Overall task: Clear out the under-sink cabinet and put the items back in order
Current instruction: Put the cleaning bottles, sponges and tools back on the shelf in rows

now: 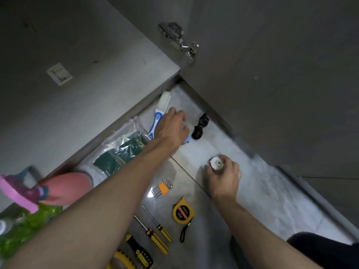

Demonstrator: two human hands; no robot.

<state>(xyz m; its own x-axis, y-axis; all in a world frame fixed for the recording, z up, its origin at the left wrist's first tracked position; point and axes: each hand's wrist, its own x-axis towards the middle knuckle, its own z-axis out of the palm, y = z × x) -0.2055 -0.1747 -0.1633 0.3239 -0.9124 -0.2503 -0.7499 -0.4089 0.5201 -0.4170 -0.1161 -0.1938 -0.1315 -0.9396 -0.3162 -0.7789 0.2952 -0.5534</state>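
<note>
Judging by the spread on the floor point(262, 183), this is the clearing-out step: items lie outside the cabinet and none has gone back in yet.

At the far left edge of the floor stand a green spray bottle point(29, 226) with a pink trigger and a pink bottle point(68, 189) lying beside it. Next along the cabinet base point(108, 131) sits a clear bag of green scouring pads point(120, 154). Near the bottom edge lie a yellow-and-black handled tool point(136, 251), 2 screwdrivers point(157, 235), a set of hex keys point(164, 188) and a yellow tape measure point(183, 212).

The left hand point(172, 129) reaches into the corner where the cabinet base meets the open door point(272, 74). It covers the handle of a blue-and-white brush point(158, 117), and something light blue shows under its palm. Its fingers curl downward, but whether they are clamped on anything cannot be told. Just beside it lie 2 black knobs point(200, 127).

Further right, the right hand point(223, 175) has its fingers wrapped around a small white-capped bottle point(216, 164), held upright low over the floor.

The next move probably calls for setting that bottle among the laid-out things, then closing the left fingers firmly on the brush without knocking the knobs
</note>
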